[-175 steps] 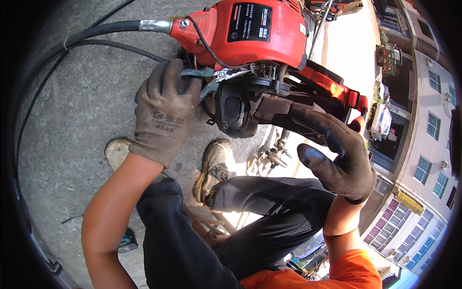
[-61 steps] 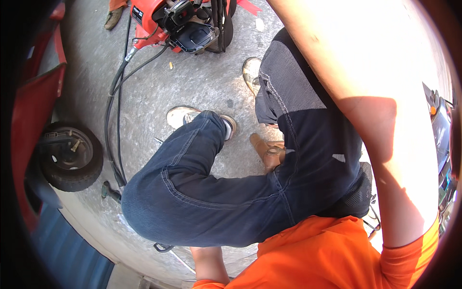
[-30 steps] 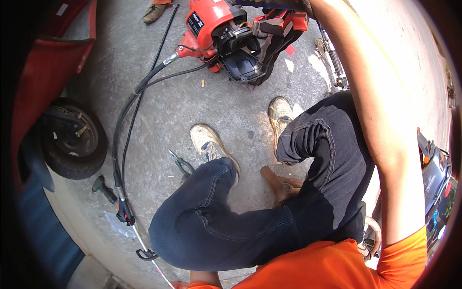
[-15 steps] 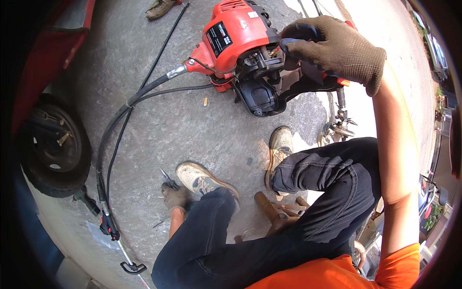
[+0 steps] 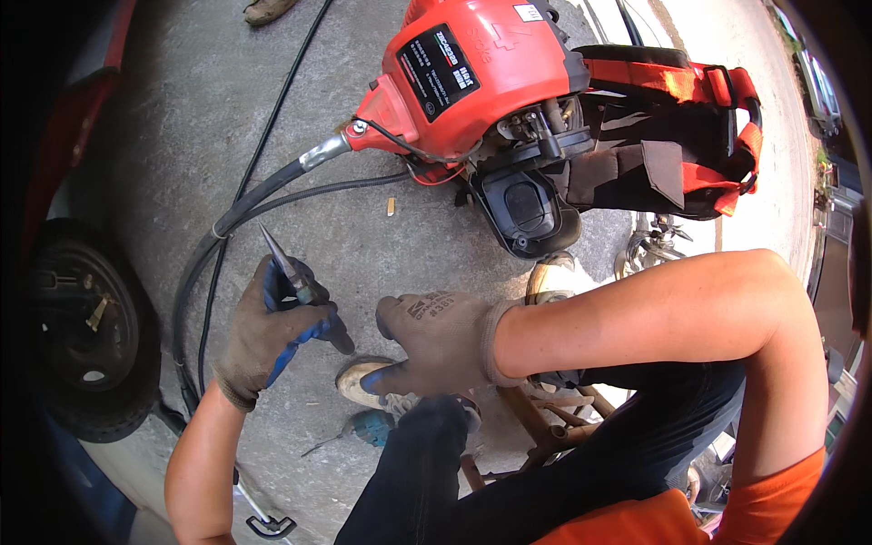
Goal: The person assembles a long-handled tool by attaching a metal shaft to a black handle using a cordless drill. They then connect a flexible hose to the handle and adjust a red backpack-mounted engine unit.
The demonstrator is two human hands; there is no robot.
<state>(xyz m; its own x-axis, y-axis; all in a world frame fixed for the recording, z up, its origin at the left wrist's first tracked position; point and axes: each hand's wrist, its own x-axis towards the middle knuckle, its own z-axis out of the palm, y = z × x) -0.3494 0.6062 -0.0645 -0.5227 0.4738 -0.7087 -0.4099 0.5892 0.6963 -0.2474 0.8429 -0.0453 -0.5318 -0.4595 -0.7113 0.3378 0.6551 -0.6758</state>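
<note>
My left hand (image 5: 263, 331), in a brown glove with blue-coated fingers, is closed around needle-nose pliers (image 5: 283, 262), whose pointed jaws stick up and left. Across from it, my gloved right hand (image 5: 440, 336) reaches in from the right over my shoe with its fingers apart and nothing visible in them. Beyond both hands lies a red backpack brush-cutter engine (image 5: 495, 59). Its black air-filter housing (image 5: 522, 204) faces me, beside the exposed carburetor area (image 5: 536, 127). A black flexible shaft hose (image 5: 268, 189) runs from the engine to the left.
A red-and-black shoulder harness (image 5: 745, 118) lies behind the engine. On the left stands a black-tired wheel (image 5: 91, 336). A teal-handled tool (image 5: 372, 427) rests on the concrete by my shoe (image 5: 363, 377). Under my legs is a wooden stool (image 5: 545, 431). Another person's shoe (image 5: 268, 9) shows at the top.
My left hand has risen from the ground with the pliers. My right hand has left the engine and come down leftward near it. The view has shifted, and the engine appears larger.
</note>
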